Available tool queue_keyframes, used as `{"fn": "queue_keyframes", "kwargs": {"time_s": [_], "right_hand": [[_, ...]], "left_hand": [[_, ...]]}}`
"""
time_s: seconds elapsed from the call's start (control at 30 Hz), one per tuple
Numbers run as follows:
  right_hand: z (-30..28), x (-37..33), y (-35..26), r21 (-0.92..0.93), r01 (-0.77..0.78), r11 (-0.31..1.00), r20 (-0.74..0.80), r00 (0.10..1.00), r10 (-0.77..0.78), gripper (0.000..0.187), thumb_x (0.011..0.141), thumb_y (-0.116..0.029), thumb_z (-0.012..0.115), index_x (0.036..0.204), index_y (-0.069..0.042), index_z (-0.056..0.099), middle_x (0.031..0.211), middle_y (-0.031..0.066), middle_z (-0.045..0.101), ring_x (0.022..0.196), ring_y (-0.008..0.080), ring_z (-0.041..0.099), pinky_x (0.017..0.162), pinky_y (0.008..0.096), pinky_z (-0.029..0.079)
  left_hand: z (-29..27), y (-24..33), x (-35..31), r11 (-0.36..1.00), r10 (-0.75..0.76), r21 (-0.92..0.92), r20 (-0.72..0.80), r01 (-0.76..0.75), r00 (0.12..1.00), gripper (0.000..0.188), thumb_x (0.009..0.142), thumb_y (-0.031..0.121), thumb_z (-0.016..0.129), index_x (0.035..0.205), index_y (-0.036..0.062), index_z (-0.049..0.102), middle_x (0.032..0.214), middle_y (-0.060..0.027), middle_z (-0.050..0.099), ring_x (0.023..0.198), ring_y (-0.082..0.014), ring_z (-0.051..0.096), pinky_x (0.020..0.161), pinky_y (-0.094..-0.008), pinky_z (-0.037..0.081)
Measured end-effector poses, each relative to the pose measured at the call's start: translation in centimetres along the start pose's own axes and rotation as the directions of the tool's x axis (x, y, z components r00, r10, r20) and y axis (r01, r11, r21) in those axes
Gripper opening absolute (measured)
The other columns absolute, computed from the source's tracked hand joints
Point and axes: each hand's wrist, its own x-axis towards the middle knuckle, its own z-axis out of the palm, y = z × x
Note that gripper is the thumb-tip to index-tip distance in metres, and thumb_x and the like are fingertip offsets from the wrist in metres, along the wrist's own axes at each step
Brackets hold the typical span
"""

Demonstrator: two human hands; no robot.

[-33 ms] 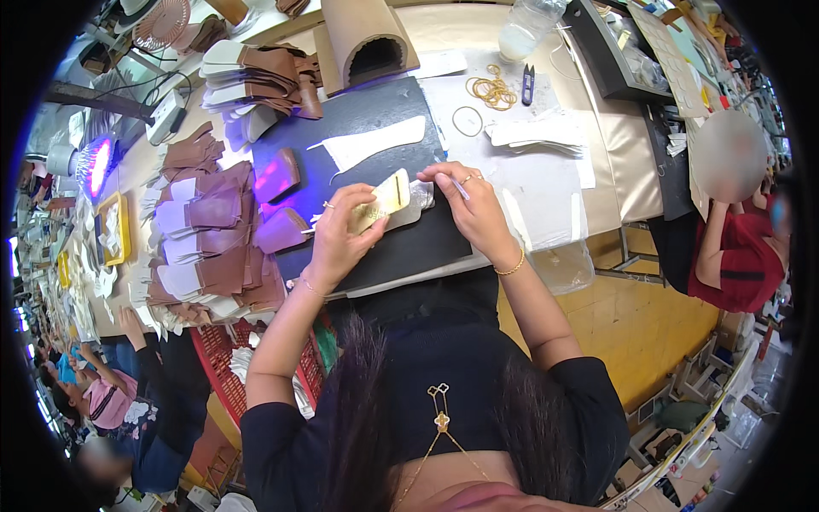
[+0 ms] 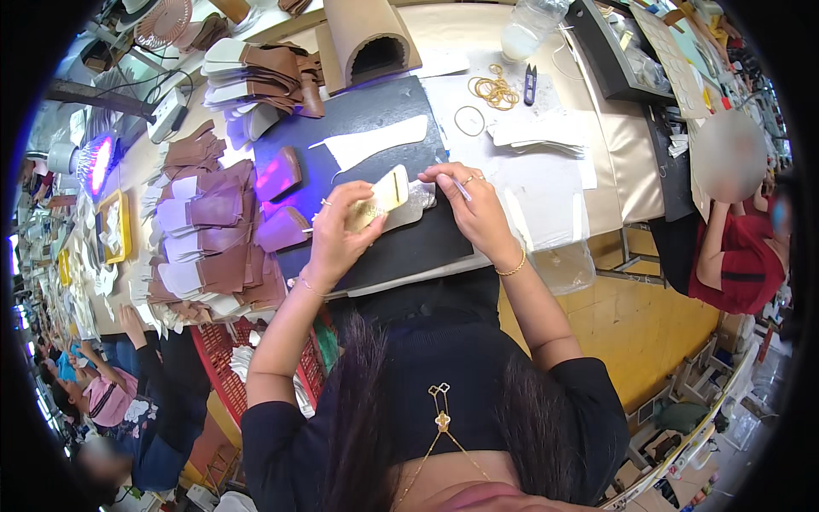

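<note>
Over the black mat (image 2: 358,269), my left hand (image 2: 339,235) is closed on a pale yellow flat piece (image 2: 391,191) with rounded corners and a dark slot near its end. A slim pen-like tool (image 2: 461,190) sits between the fingers of my right hand (image 2: 479,218); its exact kind is unclear. Just beside the yellow piece lies a shiny, clear object (image 2: 421,197), partly covered. Farther off on the mat is a white cut piece (image 2: 380,145) with a thin strip at its left end. Two brown pieces (image 2: 279,175) rest at the mat's left edge.
Stacks of brown and white pieces (image 2: 209,205) crowd the left, near a glowing purple lamp (image 2: 100,166). A curved brown form (image 2: 367,38) stands at the back. Rubber bands (image 2: 493,92), thread snips (image 2: 530,85) and white pieces (image 2: 537,132) lie right. Co-workers are on both sides.
</note>
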Motion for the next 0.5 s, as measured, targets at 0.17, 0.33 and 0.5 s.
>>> {"fn": "queue_keyframes", "kwargs": {"time_s": [0.17,0.33,0.5], "right_hand": [[0.4,-0.9,0.2,-0.108,0.082,0.991,0.078,0.994,-0.074,0.023,0.106,-0.019,0.053,0.109,-0.006,0.071,0.108,0.0101,0.074,0.110,0.0279,0.066,0.100,0.0393,0.041],[0.8,-0.9,1.2,-0.150,0.094,0.984,0.074,0.994,-0.084,0.020,0.104,-0.017,0.056,0.109,-0.006,0.072,0.110,0.0122,0.073,0.114,0.0296,0.064,0.101,0.0398,0.039],[0.9,-1.2,1.4,-0.175,0.105,0.979,-0.028,0.993,-0.112,0.014,0.101,-0.013,0.060,0.107,-0.008,0.072,0.108,0.0098,0.073,0.112,0.0271,0.065,0.100,0.0398,0.038]], "left_hand": [[-3.0,2.7,1.8,0.982,-0.140,-0.136,-0.059,0.131,0.988,0.038,0.079,0.000,0.082,0.112,0.0007,0.064,0.114,-0.0123,0.066,0.103,-0.0207,0.066,0.093,-0.0313,0.054],[-5.7,4.7,5.4,0.959,0.097,0.273,-0.062,-0.077,0.993,0.031,0.076,0.006,0.084,0.103,0.0041,0.071,0.109,-0.0129,0.068,0.100,-0.0278,0.067,0.086,-0.0367,0.054],[-1.2,1.1,9.5,0.934,0.109,0.327,0.116,-0.141,0.987,0.024,0.083,0.016,0.080,0.104,0.0064,0.072,0.109,-0.0100,0.069,0.101,-0.0306,0.066,0.088,-0.0423,0.052]]}}
